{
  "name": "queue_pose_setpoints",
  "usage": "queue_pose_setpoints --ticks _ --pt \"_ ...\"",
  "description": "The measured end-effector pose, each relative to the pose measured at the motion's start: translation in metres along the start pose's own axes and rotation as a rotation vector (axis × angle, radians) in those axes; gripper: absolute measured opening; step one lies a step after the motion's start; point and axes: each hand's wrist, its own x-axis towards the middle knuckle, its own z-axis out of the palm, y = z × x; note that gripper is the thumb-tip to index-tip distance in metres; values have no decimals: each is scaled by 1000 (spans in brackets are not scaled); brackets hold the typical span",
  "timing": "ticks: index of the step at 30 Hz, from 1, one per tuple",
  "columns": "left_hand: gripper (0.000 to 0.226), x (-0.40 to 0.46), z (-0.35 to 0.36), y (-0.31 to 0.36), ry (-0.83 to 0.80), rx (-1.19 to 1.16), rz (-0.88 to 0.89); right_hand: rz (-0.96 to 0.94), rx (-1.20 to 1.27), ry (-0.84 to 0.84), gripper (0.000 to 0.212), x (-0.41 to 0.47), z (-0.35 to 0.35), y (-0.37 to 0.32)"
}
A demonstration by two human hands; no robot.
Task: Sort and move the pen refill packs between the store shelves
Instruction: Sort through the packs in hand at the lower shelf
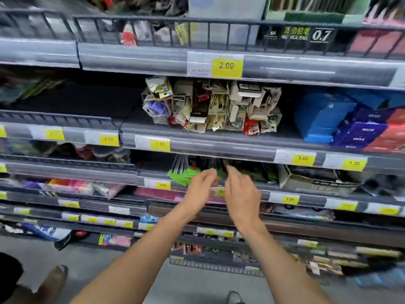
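Note:
Green-headed pen refill packs (186, 175) lie in a row on a middle shelf, dark refills pointing back under the shelf above. My left hand (202, 187) hovers at the front of these packs with its fingers loosely curled and nothing in it. My right hand (240, 191) reaches beside it, fingers stretched toward the packs, fingertips near the dark refills (219, 165). Motion blur hides whether either hand touches a pack. One shelf up, a tangled heap of small carded packs (210, 104) fills the middle of the shelf.
Blue, purple and red boxes (350, 123) stand at the right of the upper shelf. A cardboard box (315, 181) sits right of the green packs. Pink packs (157, 193) lie on the shelf below. Yellow price tags (226, 66) line the shelf edges (219, 145). A foot (54, 279) shows on the floor.

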Motion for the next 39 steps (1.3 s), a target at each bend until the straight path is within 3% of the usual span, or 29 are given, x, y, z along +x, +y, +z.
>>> queue_pose_setpoints --ticks 3,6,10,13,16,19,26,31,36,39 --pt "39 5 1 15 -80 -519 -237 -225 36 24 29 -40 -9 -18" --pt "20 6 -2 17 -24 -641 -255 -379 102 -15 26 -52 -14 -16" --pt "18 4 -25 10 155 -620 -222 -88 265 -96 35 -42 -15 2" --pt "17 -2 -43 1 136 -617 -249 99 188 -289 39 -10 2 13" --pt "18 -8 -48 -9 132 -626 -274 131 67 -604 61 23 30 12" --pt "19 -14 -49 -12 139 -616 -290 110 4 -738 76 37 53 5" --pt "20 -19 -52 -5 109 -535 -286 112 77 -576 44 30 55 3" --pt "22 -18 -46 6 69 -527 -288 62 56 -555 34 33 40 6" --pt "28 -13 -34 11 54 -529 -316 49 103 -307 18 30 24 8" --pt "31 -12 -26 14 49 -518 -332 32 142 -230 22 24 15 9"
